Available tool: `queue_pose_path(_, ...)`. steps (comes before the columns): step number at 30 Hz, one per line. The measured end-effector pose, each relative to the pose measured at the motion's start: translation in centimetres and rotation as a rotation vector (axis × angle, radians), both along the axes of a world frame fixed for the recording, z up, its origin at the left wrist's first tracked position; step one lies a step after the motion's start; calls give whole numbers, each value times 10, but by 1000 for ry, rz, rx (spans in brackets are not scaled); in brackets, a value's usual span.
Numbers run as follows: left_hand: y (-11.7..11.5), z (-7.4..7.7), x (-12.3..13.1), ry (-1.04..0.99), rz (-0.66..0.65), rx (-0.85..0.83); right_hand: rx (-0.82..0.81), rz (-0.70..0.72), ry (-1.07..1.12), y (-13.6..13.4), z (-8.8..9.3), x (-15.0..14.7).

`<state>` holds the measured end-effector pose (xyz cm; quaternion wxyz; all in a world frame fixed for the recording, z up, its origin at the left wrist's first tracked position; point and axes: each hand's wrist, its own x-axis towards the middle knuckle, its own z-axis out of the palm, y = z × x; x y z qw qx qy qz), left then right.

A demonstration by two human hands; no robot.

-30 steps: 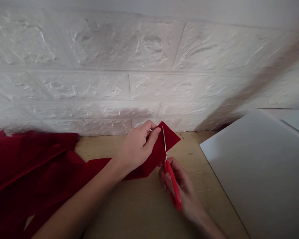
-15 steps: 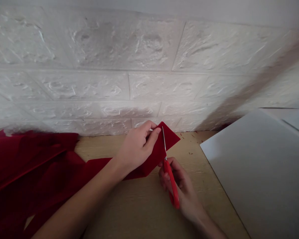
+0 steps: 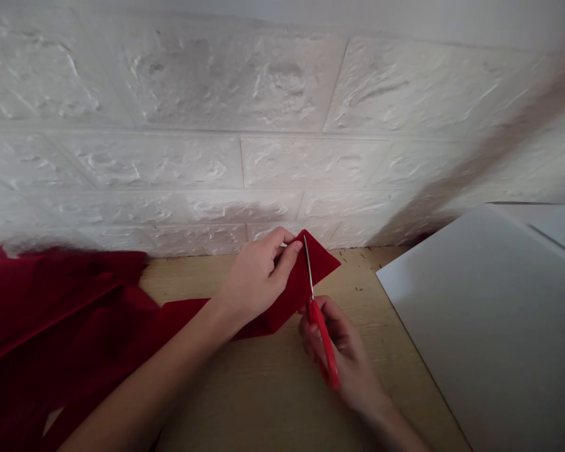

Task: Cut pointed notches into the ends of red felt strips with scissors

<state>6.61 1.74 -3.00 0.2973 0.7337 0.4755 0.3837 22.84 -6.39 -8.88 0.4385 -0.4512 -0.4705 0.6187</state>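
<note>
My left hand (image 3: 258,279) pinches the end of a dark red fabric strip (image 3: 296,292) and holds it up off the wooden table (image 3: 263,389), close to the wall. My right hand (image 3: 346,355) is wrapped round the handles of red scissors (image 3: 322,339). The thin metal blades point away from me and run across the strip just right of my left thumb. A pointed corner of the fabric sticks out to the right of the blades.
The rest of the red fabric (image 3: 51,314) lies heaped at the left of the table. A large white board (image 3: 489,314) covers the table's right side. A white brick-textured wall (image 3: 263,138) rises right behind the table. Small red scraps dot the wood near the wall.
The scissors and my right hand have crept slightly toward the wall along the strip. My left hand keeps the same grip.
</note>
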Motion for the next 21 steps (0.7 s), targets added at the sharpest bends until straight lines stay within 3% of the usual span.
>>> queue_pose_path(12, -2, 2, 1, 74, -41, -11, 70, -27, -22, -1, 3, 0)
queue_pose_path(21, -2, 2, 0, 55, -40, -69, -1, 2, 62, 1, 0, -1)
